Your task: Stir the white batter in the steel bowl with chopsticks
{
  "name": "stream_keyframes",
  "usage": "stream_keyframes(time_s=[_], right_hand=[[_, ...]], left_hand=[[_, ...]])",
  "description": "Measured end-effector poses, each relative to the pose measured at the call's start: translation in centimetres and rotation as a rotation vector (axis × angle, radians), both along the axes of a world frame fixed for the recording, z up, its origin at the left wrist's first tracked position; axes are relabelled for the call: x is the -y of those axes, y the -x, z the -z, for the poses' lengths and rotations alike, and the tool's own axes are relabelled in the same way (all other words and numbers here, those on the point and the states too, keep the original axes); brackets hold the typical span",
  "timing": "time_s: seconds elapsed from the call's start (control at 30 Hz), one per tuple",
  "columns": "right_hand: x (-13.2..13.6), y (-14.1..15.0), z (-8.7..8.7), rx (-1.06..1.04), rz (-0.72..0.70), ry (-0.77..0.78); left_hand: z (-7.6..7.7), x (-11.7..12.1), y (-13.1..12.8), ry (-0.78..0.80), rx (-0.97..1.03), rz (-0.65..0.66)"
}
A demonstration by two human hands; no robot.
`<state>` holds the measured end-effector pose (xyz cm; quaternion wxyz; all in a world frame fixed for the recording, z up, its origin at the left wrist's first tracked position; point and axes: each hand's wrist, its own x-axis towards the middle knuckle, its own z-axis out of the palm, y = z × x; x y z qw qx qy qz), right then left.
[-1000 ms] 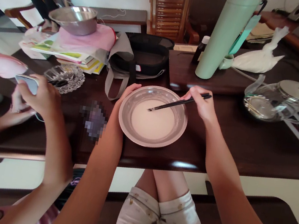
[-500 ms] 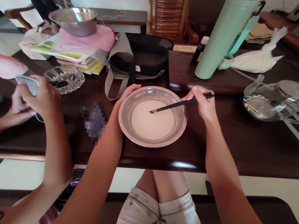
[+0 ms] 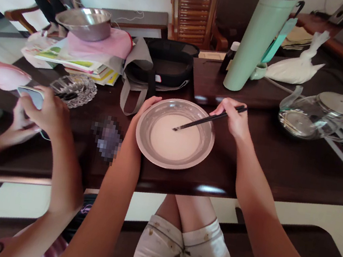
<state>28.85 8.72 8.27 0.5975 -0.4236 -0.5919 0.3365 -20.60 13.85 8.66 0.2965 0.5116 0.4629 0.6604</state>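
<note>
A wide metal bowl [image 3: 204, 152] holding a pale, creamy liquid [image 3: 173, 144] rests near the front edge of the dark table. My left hand [image 3: 149, 104] grips its far left rim, the fingers partly hidden by the bowl and my wrist. Dark chopsticks [image 3: 206, 119] are pinched in my right hand [image 3: 232, 114] over the bowl's right side. They slant down to the left, and their whitened tips are at the liquid near its middle.
At my left, another person's hands [image 3: 40, 112] hold a phone [image 3: 33, 96]. Behind the bowl lie a grey-black bag [image 3: 169, 64] and a green bottle [image 3: 256, 41]. A glass teapot [image 3: 306, 119] stands right; a glass ashtray [image 3: 80, 92] and a steel basin [image 3: 98, 33] are left.
The chopsticks and my right hand have shifted very slightly to the right. My left hand and the bowl stay in place.
</note>
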Motion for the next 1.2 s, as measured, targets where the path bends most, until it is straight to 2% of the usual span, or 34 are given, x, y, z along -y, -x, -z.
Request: stream_keyframes(time_s=[0.1,0.2,0.27,0.33,0.47,0.53,0.6,0.67,0.73,0.8,0.9,0.97,1.1,1.2], right_hand=[[0.1,0.0,0.0,-0.031,-0.077,0.011],[0.5,0.6,-0.1,0.047,-0.194,0.027],[0.6,0.9,-0.1,0.103,-0.202,0.034],[0.5,0.9,-0.1,0.112,-0.150,0.024],[0.1,0.1,0.0,0.007,-0.011,-0.008],[0.1,0.0,0.0,-0.035,-0.037,0.005],[0.3,0.2,0.0,-0.024,-0.124,0.027],[0.5,0.6,0.0,0.033,-0.208,0.041],[0.5,0.9,0.0,0.091,-0.227,0.038],[0.4,0.8,0.0,0.107,-0.171,0.021],[0.0,0.2,0.1,0.041,-0.040,-0.012],[-0.1,-0.1,0.1,-0.023,-0.022,-0.026],[0.2,0.3,0.1,-0.001,-0.169,0.003],[0.4,0.9,0.1,0.101,-0.205,0.016]], left_hand=[[0.4,-0.1,0.5,-0.013,0.048,0.060],[0.7,-0.2,0.9,-0.029,0.119,0.146],[0.5,-0.1,0.8,-0.019,0.102,0.128],[0.1,0.1,0.3,-0.019,0.053,0.073],[-0.6,0.4,-0.7,-0.018,-0.079,-0.036],[-0.4,0.4,-0.7,0.005,-0.155,-0.086],[0.0,0.2,-0.1,0.024,-0.202,-0.117],[0.6,-0.1,0.8,0.010,-0.206,-0.098],[1.1,-0.4,1.5,-0.018,-0.185,-0.052],[1.2,-0.6,1.9,-0.013,-0.169,-0.052],[1.0,-0.5,1.5,0.045,-0.182,-0.120],[0.7,-0.3,1.1,0.069,-0.195,-0.140],[0.5,-0.2,0.7,0.077,-0.157,-0.142],[0.6,-0.2,0.9,0.041,-0.046,-0.050]])
